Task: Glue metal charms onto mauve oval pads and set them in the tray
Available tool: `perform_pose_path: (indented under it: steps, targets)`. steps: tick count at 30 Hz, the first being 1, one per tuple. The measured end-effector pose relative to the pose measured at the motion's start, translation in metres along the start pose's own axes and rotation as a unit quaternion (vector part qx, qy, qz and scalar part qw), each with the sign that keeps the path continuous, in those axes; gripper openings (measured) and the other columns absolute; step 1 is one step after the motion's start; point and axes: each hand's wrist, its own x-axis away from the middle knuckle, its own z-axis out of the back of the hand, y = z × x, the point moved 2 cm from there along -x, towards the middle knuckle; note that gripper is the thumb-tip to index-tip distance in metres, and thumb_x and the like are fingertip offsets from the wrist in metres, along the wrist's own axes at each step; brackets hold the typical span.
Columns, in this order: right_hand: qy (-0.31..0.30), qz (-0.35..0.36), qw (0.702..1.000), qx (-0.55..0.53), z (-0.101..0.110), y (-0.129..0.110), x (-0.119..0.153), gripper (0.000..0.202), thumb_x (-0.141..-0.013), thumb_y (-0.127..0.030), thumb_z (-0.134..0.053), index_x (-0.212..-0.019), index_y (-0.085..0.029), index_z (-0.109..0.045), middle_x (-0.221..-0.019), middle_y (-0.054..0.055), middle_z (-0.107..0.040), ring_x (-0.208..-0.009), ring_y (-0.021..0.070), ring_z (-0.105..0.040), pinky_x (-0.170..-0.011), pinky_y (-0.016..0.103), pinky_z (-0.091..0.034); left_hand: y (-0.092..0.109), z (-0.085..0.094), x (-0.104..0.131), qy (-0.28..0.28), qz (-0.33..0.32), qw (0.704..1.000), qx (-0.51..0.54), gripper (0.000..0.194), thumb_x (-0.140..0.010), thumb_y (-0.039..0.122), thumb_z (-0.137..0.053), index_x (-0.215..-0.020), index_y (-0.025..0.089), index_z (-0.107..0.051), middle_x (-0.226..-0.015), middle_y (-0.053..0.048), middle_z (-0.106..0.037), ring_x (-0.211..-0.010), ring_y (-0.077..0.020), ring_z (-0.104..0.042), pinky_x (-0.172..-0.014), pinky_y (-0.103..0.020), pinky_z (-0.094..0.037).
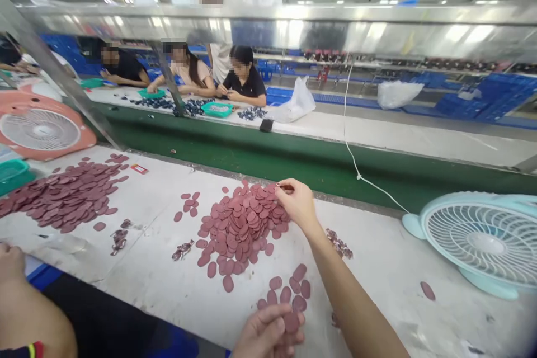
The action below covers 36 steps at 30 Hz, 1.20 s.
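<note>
Near the bottom centre, my left hand (268,333) holds a dark red oval disc (291,323) between its thumb and fingers. My right hand (297,201) reaches to the upper right edge of a large heap of red oval discs (241,224), its thumb and fingertips pinched at a disc there. Just above my left hand lies a loose group of the same discs (286,293). A few more discs (191,203) sit to the left of the heap. Small dark scraps (182,250) lie left of it, and others (339,244) right of my right forearm.
A light blue fan (486,240) stands at the right, an orange fan (39,126) at the left. Another disc heap (69,193) lies at left, near a co-worker's arm (25,302). Beyond the green belt (235,156), several people sit working. A metal shelf (268,14) crosses overhead.
</note>
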Motion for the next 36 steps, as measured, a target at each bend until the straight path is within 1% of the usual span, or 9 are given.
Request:
perform_pose_path:
  steps: [3, 6, 8, 10, 14, 20, 25, 31, 36]
  targets:
    - [0.0, -0.041, 0.996, -0.073, 0.028, 0.021, 0.105, 0.027, -0.091, -0.043, -0.067, -0.102, -0.019, -0.075, -0.103, 0.007, -0.079, -0.095, 0.0226, -0.075, -0.083, 0.031, -0.062, -0.017, 0.007, -0.011, 0.034, 0.009, 0.998, 0.057, 0.034, -0.074, 0.039, -0.087, -0.101, 0.02, -0.078, -0.109, -0.012, -0.081, -0.09, -0.0198, -0.078, -0.071, -0.022, -0.055]
    - [0.0, -0.175, 0.953, -0.248, 0.042, 0.046, 0.207, 0.026, -0.081, -0.044, -0.079, -0.091, -0.021, -0.079, -0.089, 0.008, -0.081, -0.076, 0.0239, -0.077, -0.069, 0.03, -0.064, -0.028, 0.005, -0.014, 0.028, 0.014, 0.997, 0.069, 0.033, -0.076, 0.035, -0.086, -0.104, 0.019, -0.079, -0.108, -0.014, -0.081, -0.091, -0.0214, -0.078, -0.07, -0.022, -0.056]
    - [0.031, -0.253, 0.922, -0.291, 0.043, 0.057, 0.254, 0.025, -0.078, -0.044, -0.082, -0.088, -0.022, -0.08, -0.077, 0.007, -0.079, -0.065, 0.0215, -0.074, -0.063, 0.028, -0.063, -0.035, -0.001, -0.014, 0.006, 0.028, 0.998, 0.055, 0.029, -0.079, 0.032, -0.084, -0.104, 0.019, -0.079, -0.109, -0.014, -0.081, -0.097, -0.0228, -0.076, -0.073, -0.024, -0.057]
    - [0.066, -0.292, 0.905, -0.301, 0.042, 0.061, 0.279, 0.024, -0.076, -0.044, -0.084, -0.085, -0.022, -0.081, -0.072, 0.006, -0.077, -0.06, 0.0197, -0.071, -0.059, 0.027, -0.061, -0.042, -0.007, -0.013, -0.02, 0.044, 0.998, 0.035, 0.027, -0.08, 0.031, -0.083, -0.104, 0.019, -0.079, -0.112, -0.014, -0.08, -0.103, -0.0233, -0.075, -0.077, -0.025, -0.057]
    - [0.109, -0.304, 0.897, -0.301, 0.044, 0.064, 0.294, 0.019, -0.076, -0.041, -0.085, -0.086, -0.025, -0.081, -0.076, 0.005, -0.076, -0.06, 0.0163, -0.068, -0.06, 0.025, -0.06, -0.057, -0.017, -0.012, -0.053, 0.068, 0.996, -0.013, 0.025, -0.081, 0.032, -0.082, -0.104, 0.02, -0.08, -0.109, -0.011, -0.081, -0.098, -0.0212, -0.074, -0.077, -0.025, -0.057]
    - [0.045, -0.273, 0.916, -0.291, 0.045, 0.077, 0.301, 0.014, -0.084, -0.034, -0.079, -0.093, -0.024, -0.08, -0.075, 0.005, -0.076, -0.062, 0.0159, -0.07, -0.061, 0.024, -0.06, -0.068, -0.017, -0.011, -0.054, 0.062, 0.995, -0.049, 0.023, -0.083, 0.031, -0.08, -0.104, 0.021, -0.079, -0.105, -0.008, -0.081, -0.093, -0.0177, -0.073, -0.076, -0.024, -0.057]
    - [0.06, -0.287, 0.908, -0.298, 0.043, 0.077, 0.301, 0.015, -0.084, -0.035, -0.079, -0.093, -0.024, -0.079, -0.078, 0.004, -0.077, -0.064, 0.0156, -0.071, -0.06, 0.022, -0.06, -0.069, -0.019, -0.009, -0.056, 0.051, 0.997, -0.012, 0.022, -0.082, 0.027, -0.082, -0.102, 0.022, -0.076, -0.098, -0.005, -0.081, -0.087, -0.0151, -0.072, -0.075, -0.024, -0.056]
    - [0.046, -0.282, 0.919, -0.271, 0.047, 0.068, 0.295, 0.017, -0.084, -0.038, -0.079, -0.089, -0.022, -0.079, -0.075, 0.004, -0.075, -0.063, 0.0147, -0.069, -0.059, 0.021, -0.058, -0.073, -0.018, -0.011, -0.042, 0.043, 0.998, -0.024, 0.015, -0.08, 0.029, -0.082, -0.079, 0.017, -0.073, -0.085, -0.004, -0.078, -0.075, -0.0126, -0.067, -0.073, -0.025, -0.054]
    - [0.028, -0.311, 0.903, -0.295, 0.052, 0.068, 0.292, 0.02, -0.084, -0.041, -0.078, -0.087, -0.022, -0.077, -0.071, 0.003, -0.073, -0.063, 0.0139, -0.068, -0.06, 0.021, -0.057, -0.074, -0.02, -0.014, -0.059, 0.032, 0.997, -0.035, 0.017, -0.081, 0.029, -0.081, -0.072, 0.016, -0.074, -0.082, -0.005, -0.078, -0.071, -0.0139, -0.067, -0.07, -0.025, -0.052]
